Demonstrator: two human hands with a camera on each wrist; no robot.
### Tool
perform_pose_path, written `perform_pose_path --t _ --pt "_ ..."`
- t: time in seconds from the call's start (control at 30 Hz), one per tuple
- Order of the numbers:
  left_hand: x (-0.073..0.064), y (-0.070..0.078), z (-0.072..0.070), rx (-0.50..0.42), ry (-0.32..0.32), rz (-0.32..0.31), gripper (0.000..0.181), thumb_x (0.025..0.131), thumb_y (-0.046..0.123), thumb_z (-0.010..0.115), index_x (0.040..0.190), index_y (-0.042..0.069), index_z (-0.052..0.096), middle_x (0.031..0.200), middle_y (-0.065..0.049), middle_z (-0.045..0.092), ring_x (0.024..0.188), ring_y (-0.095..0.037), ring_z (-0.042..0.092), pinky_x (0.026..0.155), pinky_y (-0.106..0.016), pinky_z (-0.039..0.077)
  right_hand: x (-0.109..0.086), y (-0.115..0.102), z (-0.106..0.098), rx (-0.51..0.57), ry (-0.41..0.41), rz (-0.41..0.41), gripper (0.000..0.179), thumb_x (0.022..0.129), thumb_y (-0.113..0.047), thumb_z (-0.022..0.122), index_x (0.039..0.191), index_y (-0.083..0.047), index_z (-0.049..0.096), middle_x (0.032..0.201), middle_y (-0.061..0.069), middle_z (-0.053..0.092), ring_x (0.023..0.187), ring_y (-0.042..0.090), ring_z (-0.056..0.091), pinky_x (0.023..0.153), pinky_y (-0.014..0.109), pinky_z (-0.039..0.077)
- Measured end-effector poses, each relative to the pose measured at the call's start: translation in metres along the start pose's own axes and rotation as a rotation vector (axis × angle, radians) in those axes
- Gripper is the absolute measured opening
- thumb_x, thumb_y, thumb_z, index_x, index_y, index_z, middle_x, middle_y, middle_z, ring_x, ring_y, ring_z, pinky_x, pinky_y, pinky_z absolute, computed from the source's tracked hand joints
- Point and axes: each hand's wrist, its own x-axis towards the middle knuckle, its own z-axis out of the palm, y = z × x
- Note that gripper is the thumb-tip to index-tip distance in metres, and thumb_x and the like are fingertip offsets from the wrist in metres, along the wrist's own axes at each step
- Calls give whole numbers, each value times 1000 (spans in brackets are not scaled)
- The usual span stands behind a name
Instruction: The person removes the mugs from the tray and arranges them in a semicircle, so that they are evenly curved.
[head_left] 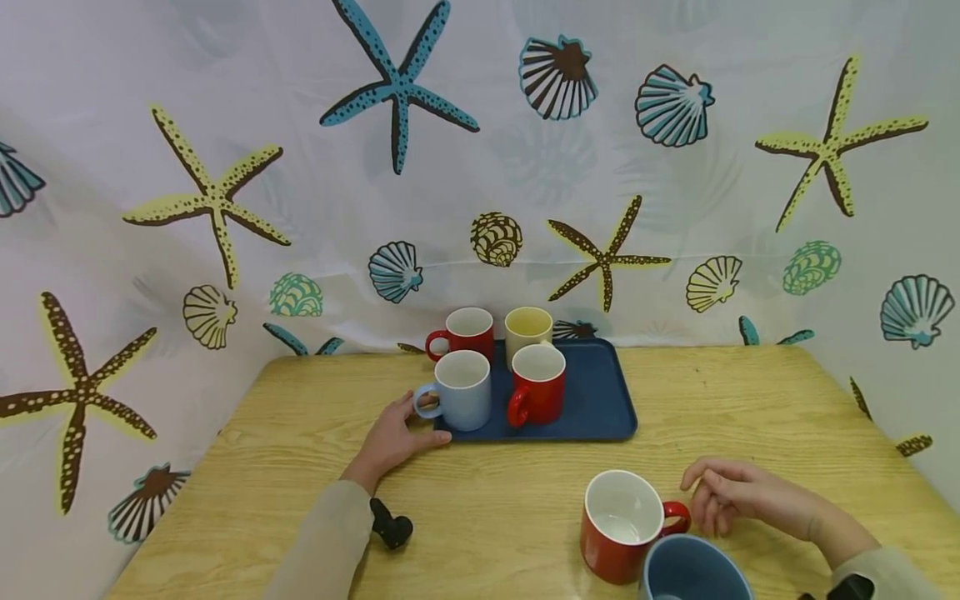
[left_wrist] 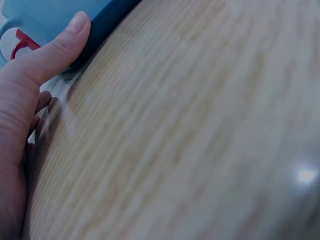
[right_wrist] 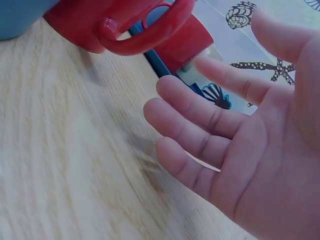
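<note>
My left hand (head_left: 396, 437) is at the near left corner of a blue tray (head_left: 596, 400), thumb straight along its front edge, the other fingers beside its left edge. Just above this hand is the handle of a light blue mug (head_left: 467, 400). Also on the tray stand a red mug (head_left: 547, 398), a second red mug (head_left: 480, 337) behind, and a cream mug (head_left: 517, 337). Loosely bent, with nothing in it, my right hand (head_left: 750, 497) hovers right beside the handle of a red mug (right_wrist: 145, 35) on the table. A blue-grey mug (head_left: 686, 571) stands in front of that one.
The wooden table (head_left: 480, 517) runs back to a hanging cloth (head_left: 480, 167) with starfish and shell prints, which also closes off both sides. The tray's right part shows bare blue surface. The blue-grey mug is cut off by the lower frame edge.
</note>
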Motion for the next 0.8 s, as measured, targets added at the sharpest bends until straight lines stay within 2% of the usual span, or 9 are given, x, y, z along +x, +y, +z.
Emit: perform_pose_path --t 0.27,0.6,0.8 --pt "-1 1 -1 -2 -2 -12 73 68 58 74 131 29 52 147 -17 30 135 -40 21 103 -61 20 -4 0 -7 2 40 1 37 104 -15 21 124 14 32 105 25 58 88 22 61 78 36 52" --pt "0 1 0 6 -4 -15 74 69 57 74 132 27 52 147 -18 30 134 -41 22 103 -61 20 4 -5 -15 -93 141 13 37 104 -16 25 126 13 31 102 25 58 83 23 60 74 36 52" --pt "-1 4 -1 -2 6 7 71 70 52 76 131 26 52 146 -18 32 134 -41 22 103 -60 20 14 -8 -18 -125 211 0 30 104 -20 28 127 -5 40 101 26 58 79 23 60 69 35 51"
